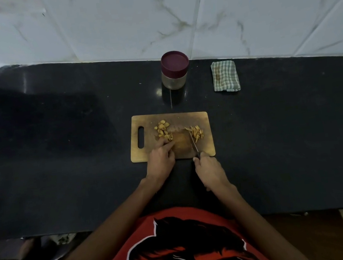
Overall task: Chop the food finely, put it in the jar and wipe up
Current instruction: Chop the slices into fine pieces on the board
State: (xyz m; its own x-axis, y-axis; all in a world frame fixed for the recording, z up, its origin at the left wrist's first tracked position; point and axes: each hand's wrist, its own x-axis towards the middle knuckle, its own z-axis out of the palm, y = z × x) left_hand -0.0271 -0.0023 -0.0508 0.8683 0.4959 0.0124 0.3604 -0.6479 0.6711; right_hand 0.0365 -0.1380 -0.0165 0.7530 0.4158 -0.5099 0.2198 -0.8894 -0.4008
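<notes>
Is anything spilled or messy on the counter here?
Nothing stands out. The food sits in two small heaps on the cutting board, none off it that I can see. The jar stands upright with its lid on, and the cloth lies folded beside it.

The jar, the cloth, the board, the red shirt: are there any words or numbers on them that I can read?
None can be read.
Jar: no label shows, only a plain maroon lid.
Checked cloth: pattern only.
Cutting board: no writing.
Red shirt: a dark picture, no letters in view.
</notes>
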